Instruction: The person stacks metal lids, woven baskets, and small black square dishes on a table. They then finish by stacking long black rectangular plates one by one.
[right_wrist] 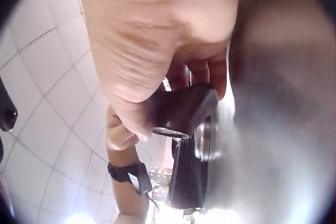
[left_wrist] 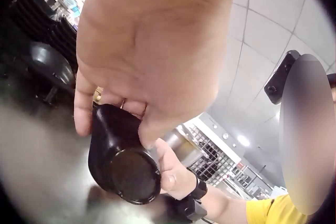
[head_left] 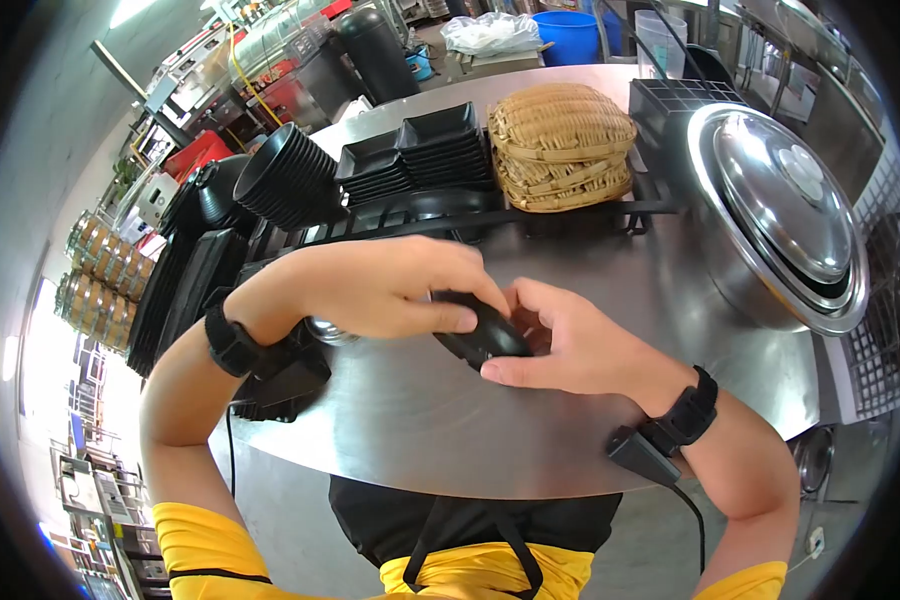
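Both hands hold a small black dish (head_left: 482,330) above the steel table, in front of the body. My left hand (head_left: 395,285) pinches its far left side, thumb on the near face. From the right, my right hand (head_left: 585,345) grips the other end between thumb and fingers. In the left wrist view the dish (left_wrist: 113,134) shows a round foot on its underside and a pointed corner. Seen from the right wrist, the dish (right_wrist: 184,109) is tilted on its side with fingers behind it.
Stacked black square dishes (head_left: 440,140), black bowls (head_left: 285,175) and woven baskets (head_left: 562,145) stand along the back behind a black rail (head_left: 590,212). A large lidded steel pot (head_left: 760,290) is on the right. Bamboo steamers (head_left: 100,280) are at far left. A small metal item (head_left: 330,332) lies beside the left hand.
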### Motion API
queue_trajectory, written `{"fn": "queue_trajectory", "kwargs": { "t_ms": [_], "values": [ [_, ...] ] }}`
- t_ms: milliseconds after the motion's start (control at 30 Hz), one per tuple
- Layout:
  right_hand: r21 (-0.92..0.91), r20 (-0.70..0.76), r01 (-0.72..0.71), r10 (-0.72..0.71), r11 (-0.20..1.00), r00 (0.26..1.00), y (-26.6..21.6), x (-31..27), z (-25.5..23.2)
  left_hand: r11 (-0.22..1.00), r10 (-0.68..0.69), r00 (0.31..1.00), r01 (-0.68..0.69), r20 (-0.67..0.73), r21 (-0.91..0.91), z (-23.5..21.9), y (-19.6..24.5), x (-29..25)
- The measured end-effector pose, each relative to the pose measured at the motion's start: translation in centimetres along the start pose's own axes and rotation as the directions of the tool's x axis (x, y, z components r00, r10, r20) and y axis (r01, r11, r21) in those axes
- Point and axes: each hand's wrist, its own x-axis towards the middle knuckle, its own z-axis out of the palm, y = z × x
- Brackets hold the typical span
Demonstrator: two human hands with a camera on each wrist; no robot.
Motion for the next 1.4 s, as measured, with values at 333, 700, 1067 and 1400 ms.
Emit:
{"fn": "queue_trajectory", "kwargs": {
  "t_ms": [333, 700, 1067, 1400],
  "values": [
    [0.197, -0.075, -0.073, 0.089, 0.978, 0.993, 0.5, 0.4, -0.7, 0.800, -0.233, 0.848, 0.446, -0.477, 0.402, -1.3, -6.8, 0.0],
    [0.179, -0.084, -0.093, 0.109, 0.980, 0.990, 0.7, 0.4, -1.1, 0.857, -0.252, 0.855, 0.415, -0.454, 0.306, -3.3, -2.9, -4.5],
    [0.237, -0.068, -0.122, 0.142, 0.964, 0.988, 0.8, 0.5, -1.3, 0.845, -0.116, 0.834, 0.368, -0.540, 0.388, -2.0, -2.6, -7.2],
    [0.198, -0.068, -0.116, 0.132, 0.973, 0.989, 1.0, 0.4, -1.2, 0.611, -0.160, 0.931, 0.354, -0.327, 0.709, -3.0, -6.7, -4.9]
  ]
}}
